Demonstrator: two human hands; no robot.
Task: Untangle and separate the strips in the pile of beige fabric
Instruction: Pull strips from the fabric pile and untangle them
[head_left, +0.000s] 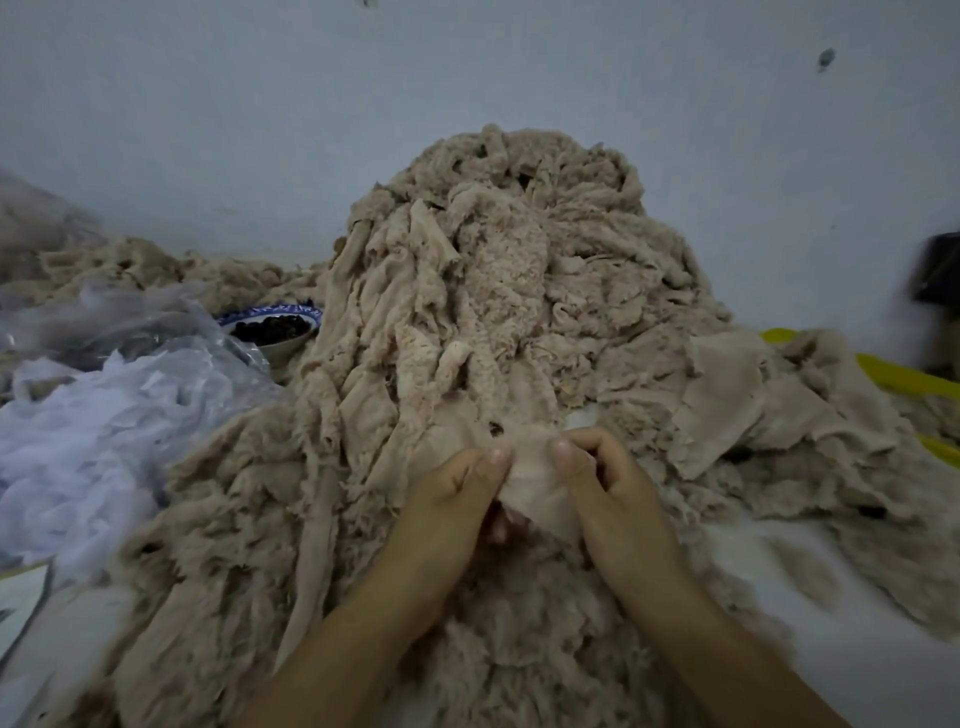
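Note:
A tall pile of beige fabric strips (509, 291) rises against the wall and spreads toward me. At its near foot, my left hand (449, 512) and my right hand (610, 493) both pinch one smooth beige strip (535, 483) between thumb and curled fingers. The thumbs sit close together on top of the strip, which stays joined to the pile above. Frayed beige fabric (519, 649) lies under my forearms.
A heap of white fabric in clear plastic (93, 426) lies at the left. A blue-rimmed bowl of dark bits (272, 325) stands behind it. More beige scraps (130, 265) sit far left. A yellow edge (904, 376) and a dark object (937, 270) are at the right.

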